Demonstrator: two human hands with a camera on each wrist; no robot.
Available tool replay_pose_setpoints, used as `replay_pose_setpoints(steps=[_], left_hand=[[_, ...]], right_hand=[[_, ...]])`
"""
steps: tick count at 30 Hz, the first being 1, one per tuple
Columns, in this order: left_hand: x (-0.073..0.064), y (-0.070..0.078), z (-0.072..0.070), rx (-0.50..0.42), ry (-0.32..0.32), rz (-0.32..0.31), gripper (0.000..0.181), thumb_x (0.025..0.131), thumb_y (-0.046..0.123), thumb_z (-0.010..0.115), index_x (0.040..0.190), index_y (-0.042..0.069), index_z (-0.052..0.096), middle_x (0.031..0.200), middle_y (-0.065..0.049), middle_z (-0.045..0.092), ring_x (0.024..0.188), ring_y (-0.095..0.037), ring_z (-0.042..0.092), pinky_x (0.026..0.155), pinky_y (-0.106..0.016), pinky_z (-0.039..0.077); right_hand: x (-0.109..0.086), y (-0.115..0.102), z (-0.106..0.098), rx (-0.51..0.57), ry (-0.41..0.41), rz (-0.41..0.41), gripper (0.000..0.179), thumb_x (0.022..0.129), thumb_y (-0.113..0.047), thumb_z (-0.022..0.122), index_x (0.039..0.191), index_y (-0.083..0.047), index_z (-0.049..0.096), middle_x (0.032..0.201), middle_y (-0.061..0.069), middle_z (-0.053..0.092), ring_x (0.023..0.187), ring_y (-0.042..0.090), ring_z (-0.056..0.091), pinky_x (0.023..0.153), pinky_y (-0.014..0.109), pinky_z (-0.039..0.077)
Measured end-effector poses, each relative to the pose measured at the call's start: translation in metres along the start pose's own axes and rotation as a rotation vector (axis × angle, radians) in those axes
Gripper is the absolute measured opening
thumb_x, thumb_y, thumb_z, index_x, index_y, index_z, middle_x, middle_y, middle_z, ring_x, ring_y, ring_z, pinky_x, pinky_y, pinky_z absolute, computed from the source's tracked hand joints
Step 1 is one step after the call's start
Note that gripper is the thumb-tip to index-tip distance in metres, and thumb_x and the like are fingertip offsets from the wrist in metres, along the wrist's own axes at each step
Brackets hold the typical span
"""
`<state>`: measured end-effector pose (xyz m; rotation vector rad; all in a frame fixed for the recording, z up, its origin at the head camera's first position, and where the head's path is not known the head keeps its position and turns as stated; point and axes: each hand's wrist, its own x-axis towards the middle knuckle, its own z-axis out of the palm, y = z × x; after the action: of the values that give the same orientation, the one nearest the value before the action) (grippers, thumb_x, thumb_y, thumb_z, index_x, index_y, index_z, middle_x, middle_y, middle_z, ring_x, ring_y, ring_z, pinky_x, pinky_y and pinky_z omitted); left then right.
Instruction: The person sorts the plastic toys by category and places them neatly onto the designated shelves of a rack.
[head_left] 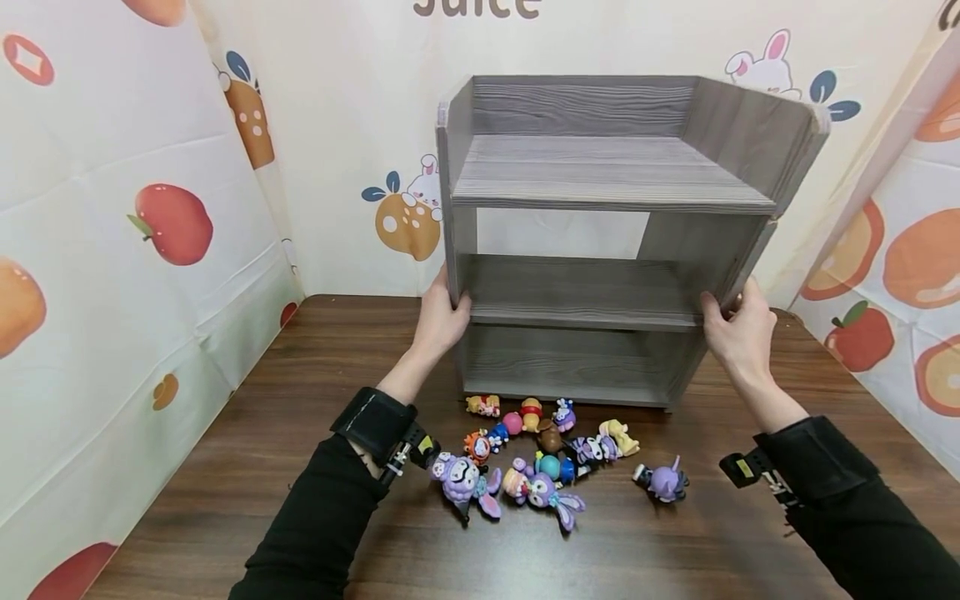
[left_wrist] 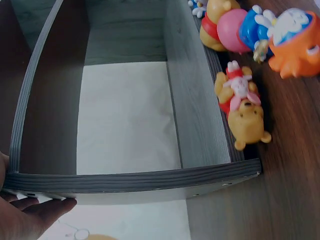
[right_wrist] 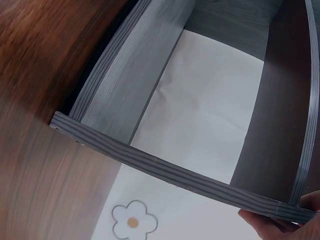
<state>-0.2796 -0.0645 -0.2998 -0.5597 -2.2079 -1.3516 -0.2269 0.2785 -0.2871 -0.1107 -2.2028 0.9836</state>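
A grey wood-grain shelf unit [head_left: 585, 315] with three levels stands at the back of the table. My left hand [head_left: 441, 315] grips its left side panel near the middle board, thumb at the front edge. In the left wrist view, fingers of the left hand [left_wrist: 37, 215] lie along the panel's outer face. On the opposite panel [right_wrist: 165, 172], my right hand [head_left: 738, 329] holds on at about the same height, thumb in front. The right wrist view shows only part of the right hand [right_wrist: 280, 225]. No toys show on the shelf boards.
Several small toy figures lie on the brown table [head_left: 637, 550] before the shelf, including a bear figure [left_wrist: 246, 112] close to its bottom edge. A purple figure [head_left: 663, 481] lies apart on the right. Fruit-printed cloth [head_left: 247, 208] hangs behind and at both sides.
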Motion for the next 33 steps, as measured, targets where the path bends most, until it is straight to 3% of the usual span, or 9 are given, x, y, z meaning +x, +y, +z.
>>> replay_pose_setpoints(steps=[8, 15, 18, 20, 26, 33], left_hand=[[-0.003, -0.007, -0.015, -0.011, 0.005, -0.029, 0.044, 0.084, -0.002, 0.044, 0.127, -0.009, 0.037, 0.122, -0.026, 0.046, 0.113, -0.033, 0.044, 0.09, -0.044, 0.037], [-0.006, -0.012, -0.025, -0.023, 0.02, -0.049, 0.041, 0.085, -0.002, 0.044, 0.125, -0.009, 0.039, 0.119, -0.027, 0.048, 0.111, -0.033, 0.046, 0.089, -0.044, 0.038], [-0.006, -0.014, -0.028, -0.029, 0.02, -0.049, 0.041, 0.085, -0.002, 0.044, 0.125, -0.009, 0.039, 0.119, -0.027, 0.048, 0.111, -0.034, 0.046, 0.089, -0.044, 0.037], [-0.006, -0.016, -0.029, -0.031, 0.026, -0.049, 0.041, 0.085, -0.002, 0.044, 0.125, -0.009, 0.039, 0.12, -0.027, 0.048, 0.111, -0.033, 0.046, 0.09, -0.044, 0.037], [-0.006, -0.02, -0.031, -0.032, 0.052, -0.048, 0.04, 0.085, -0.001, 0.044, 0.124, -0.008, 0.04, 0.118, -0.027, 0.049, 0.11, -0.033, 0.047, 0.089, -0.044, 0.038], [-0.006, -0.025, -0.029, -0.055, 0.078, -0.031, 0.038, 0.085, -0.002, 0.043, 0.122, -0.008, 0.042, 0.118, -0.026, 0.05, 0.11, -0.032, 0.047, 0.088, -0.043, 0.038]], right_hand=[[-0.004, -0.01, 0.01, 0.037, -0.012, -0.022, 0.036, 0.085, -0.012, 0.051, 0.119, -0.001, 0.046, 0.108, 0.021, 0.058, 0.09, 0.036, 0.058, 0.056, 0.005, 0.037], [-0.006, -0.016, 0.018, 0.047, -0.033, -0.061, 0.038, 0.086, -0.011, 0.051, 0.122, -0.003, 0.045, 0.111, 0.02, 0.056, 0.09, 0.035, 0.058, 0.064, 0.023, 0.048], [-0.007, -0.018, 0.021, 0.061, -0.033, -0.075, 0.039, 0.085, -0.01, 0.052, 0.123, -0.002, 0.045, 0.111, 0.022, 0.056, 0.089, 0.037, 0.058, 0.064, 0.022, 0.047], [-0.007, -0.019, 0.023, 0.071, -0.032, -0.08, 0.039, 0.085, -0.01, 0.052, 0.123, -0.001, 0.044, 0.11, 0.023, 0.056, 0.088, 0.038, 0.058, 0.063, 0.022, 0.047], [-0.005, -0.021, 0.026, 0.069, -0.041, -0.098, 0.042, 0.086, -0.008, 0.05, 0.126, -0.002, 0.041, 0.111, 0.025, 0.054, 0.088, 0.038, 0.058, 0.067, 0.048, 0.046], [-0.004, -0.022, 0.028, 0.07, -0.048, -0.102, 0.042, 0.086, -0.008, 0.05, 0.126, -0.001, 0.039, 0.111, 0.027, 0.052, 0.089, 0.041, 0.057, 0.066, 0.05, 0.046]])
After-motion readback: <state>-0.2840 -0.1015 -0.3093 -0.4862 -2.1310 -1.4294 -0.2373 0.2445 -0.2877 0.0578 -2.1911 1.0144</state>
